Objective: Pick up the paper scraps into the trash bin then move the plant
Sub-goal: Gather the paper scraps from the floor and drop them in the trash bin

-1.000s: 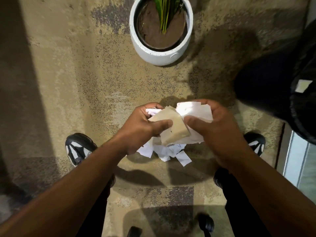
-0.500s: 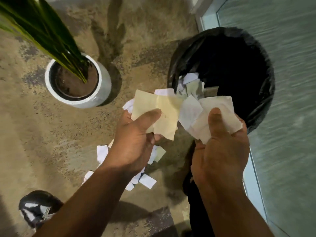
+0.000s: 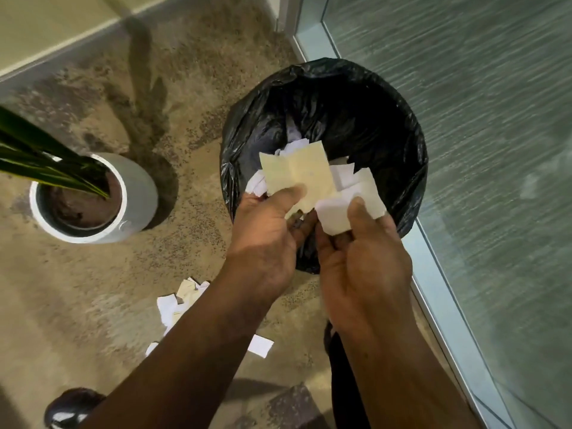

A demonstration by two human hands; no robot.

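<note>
My left hand [image 3: 266,239] pinches a bundle of cream and white paper scraps [image 3: 305,174] with the thumb on top. Beside it, my right hand [image 3: 362,258] grips white and cream scraps [image 3: 337,213]. Both bundles hang over the near rim of the trash bin [image 3: 399,125], which is lined with a black bag and holds some white scraps [image 3: 295,144] inside. More loose scraps [image 3: 182,297] lie on the carpet under my left forearm. The plant [image 3: 37,156] stands in a white round pot [image 3: 139,193] at the left.
A glass wall with a metal frame [image 3: 439,292] runs along the right, right behind the bin. A baseboard [image 3: 62,48] lines the far left wall. My dark shoe [image 3: 66,408] shows at the bottom left on the patterned tan carpet.
I have risen and turned right from the scrap pile. Both hands carried the scraps up and over the bin's opening; the bin now sits centred under them.
</note>
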